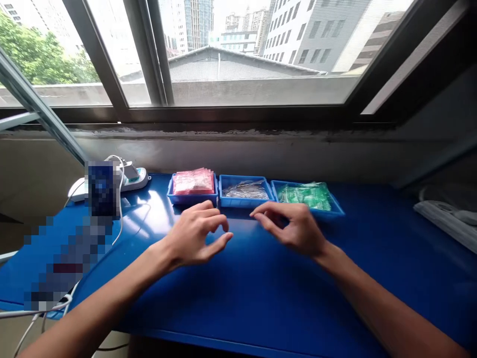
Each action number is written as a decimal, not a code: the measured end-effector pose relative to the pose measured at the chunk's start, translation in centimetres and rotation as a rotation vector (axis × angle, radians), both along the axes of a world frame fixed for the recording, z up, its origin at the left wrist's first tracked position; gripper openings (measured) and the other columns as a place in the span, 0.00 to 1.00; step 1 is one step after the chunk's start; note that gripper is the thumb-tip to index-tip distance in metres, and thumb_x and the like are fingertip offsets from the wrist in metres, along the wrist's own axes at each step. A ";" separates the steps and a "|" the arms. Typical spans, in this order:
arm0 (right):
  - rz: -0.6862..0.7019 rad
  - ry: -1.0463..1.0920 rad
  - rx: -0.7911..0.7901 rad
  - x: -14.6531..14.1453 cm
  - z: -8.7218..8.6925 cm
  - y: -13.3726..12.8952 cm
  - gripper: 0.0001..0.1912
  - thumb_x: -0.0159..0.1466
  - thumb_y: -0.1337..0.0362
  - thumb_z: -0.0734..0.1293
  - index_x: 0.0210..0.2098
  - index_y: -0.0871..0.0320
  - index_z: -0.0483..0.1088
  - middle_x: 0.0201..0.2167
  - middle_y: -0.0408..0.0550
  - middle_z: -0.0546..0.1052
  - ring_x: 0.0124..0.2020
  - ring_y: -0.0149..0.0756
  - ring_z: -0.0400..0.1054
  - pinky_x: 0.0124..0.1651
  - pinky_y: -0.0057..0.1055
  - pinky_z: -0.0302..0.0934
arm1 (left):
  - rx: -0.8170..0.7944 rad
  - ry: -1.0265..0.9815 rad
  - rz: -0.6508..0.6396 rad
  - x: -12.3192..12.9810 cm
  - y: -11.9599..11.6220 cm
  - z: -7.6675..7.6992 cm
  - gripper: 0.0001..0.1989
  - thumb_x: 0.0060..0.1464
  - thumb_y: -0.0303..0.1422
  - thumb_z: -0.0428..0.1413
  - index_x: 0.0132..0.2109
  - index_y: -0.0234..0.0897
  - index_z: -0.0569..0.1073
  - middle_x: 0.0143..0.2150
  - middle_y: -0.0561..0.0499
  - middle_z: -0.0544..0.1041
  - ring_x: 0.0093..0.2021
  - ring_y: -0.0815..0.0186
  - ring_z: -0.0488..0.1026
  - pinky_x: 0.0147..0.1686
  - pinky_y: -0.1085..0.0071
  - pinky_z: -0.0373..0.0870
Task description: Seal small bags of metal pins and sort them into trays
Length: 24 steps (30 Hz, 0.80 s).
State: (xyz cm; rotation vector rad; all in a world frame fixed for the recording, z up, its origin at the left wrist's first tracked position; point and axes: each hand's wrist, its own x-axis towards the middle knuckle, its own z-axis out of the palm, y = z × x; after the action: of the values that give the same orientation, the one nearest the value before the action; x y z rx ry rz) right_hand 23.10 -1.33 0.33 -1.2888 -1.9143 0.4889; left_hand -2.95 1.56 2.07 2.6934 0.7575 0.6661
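Several slender silvery metallic pieces [248,190] are lying beyond your nearer right hand [296,223], grip unclear; your left hand [197,231] is gaping.

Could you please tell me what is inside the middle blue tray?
The middle blue tray holds a jumbled pile of thin, silvery pieces, too small to identify. What lies beneath cannot be seen, because the upper pieces and the tray's front wall cover it.

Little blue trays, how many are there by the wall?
3, in a row: a left tray with pink packets, a middle tray with thin silvery things, and a right tray with green packets.
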 end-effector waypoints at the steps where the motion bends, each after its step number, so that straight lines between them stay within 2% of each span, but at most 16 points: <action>1: -0.075 0.007 0.038 0.8 0.7 0.2 0.11 0.67 0.57 0.69 0.33 0.56 0.80 0.21 0.45 0.76 0.20 0.35 0.66 0.26 0.32 0.59 | -0.015 0.019 -0.068 0.9 0.4 0.3 0.11 0.66 0.36 0.53 0.38 0.37 0.78 0.33 0.47 0.80 0.38 0.58 0.72 0.40 0.65 0.69; 4: -0.272 0.206 0.081 3.2 2.4 0.7 0.12 0.68 0.55 0.68 0.35 0.54 0.80 0.22 0.45 0.74 0.23 0.36 0.68 0.28 0.33 0.61 | -0.029 0.021 -0.160 3.2 1.5 0.9 0.11 0.68 0.33 0.52 0.42 0.36 0.79 0.41 0.44 0.82 0.45 0.56 0.74 0.47 0.62 0.71; 7: -0.316 0.439 0.058 3.9 2.6 1.2 0.14 0.67 0.52 0.69 0.34 0.55 0.79 0.23 0.46 0.74 0.23 0.36 0.68 0.27 0.33 0.62 | -0.176 -0.147 -0.114 4.8 2.2 0.4 0.10 0.69 0.34 0.53 0.46 0.37 0.79 0.48 0.44 0.83 0.50 0.57 0.77 0.51 0.63 0.72; 9: -0.280 0.475 -0.018 3.0 2.0 1.2 0.16 0.66 0.50 0.69 0.33 0.56 0.77 0.24 0.46 0.75 0.23 0.36 0.69 0.27 0.32 0.63 | -0.323 -0.236 -0.070 5.5 2.3 -0.4 0.10 0.69 0.33 0.53 0.48 0.36 0.79 0.50 0.45 0.84 0.49 0.58 0.79 0.50 0.65 0.74; 12: -0.115 0.336 -0.138 0.9 0.4 0.9 0.16 0.67 0.53 0.67 0.31 0.57 0.75 0.23 0.46 0.76 0.23 0.35 0.70 0.27 0.31 0.63 | -0.465 -0.246 -0.046 5.7 2.2 -2.2 0.10 0.68 0.33 0.54 0.47 0.35 0.78 0.45 0.46 0.85 0.43 0.61 0.81 0.43 0.69 0.75; 16: 0.100 0.004 -0.150 -1.2 -1.5 0.4 0.09 0.66 0.62 0.67 0.30 0.58 0.73 0.25 0.46 0.78 0.25 0.34 0.70 0.29 0.29 0.61 | -0.447 -0.207 -0.011 5.1 2.0 -4.3 0.09 0.65 0.34 0.55 0.40 0.34 0.77 0.35 0.48 0.83 0.33 0.64 0.77 0.33 0.72 0.71; 19: 0.148 -0.093 -0.148 -1.3 -2.3 0.3 0.07 0.65 0.65 0.65 0.31 0.57 0.71 0.25 0.44 0.76 0.25 0.32 0.68 0.29 0.28 0.59 | -0.397 -0.170 -0.023 4.7 1.8 -5.2 0.07 0.62 0.31 0.56 0.35 0.35 0.75 0.30 0.50 0.78 0.29 0.66 0.72 0.31 0.71 0.66; 24: 0.191 -0.160 -0.189 -0.7 -2.2 0.3 0.06 0.64 0.67 0.65 0.29 0.57 0.70 0.24 0.42 0.74 0.24 0.31 0.64 0.29 0.28 0.55 | -0.343 -0.120 -0.064 4.5 1.6 -5.7 0.06 0.60 0.28 0.56 0.33 0.36 0.73 0.30 0.51 0.76 0.32 0.65 0.70 0.34 0.70 0.65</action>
State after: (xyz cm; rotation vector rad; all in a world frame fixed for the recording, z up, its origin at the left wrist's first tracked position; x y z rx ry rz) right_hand 22.35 -1.07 -1.88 -1.3024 -2.1811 0.6965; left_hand 1.57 3.20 -3.60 2.3351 0.6817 0.6129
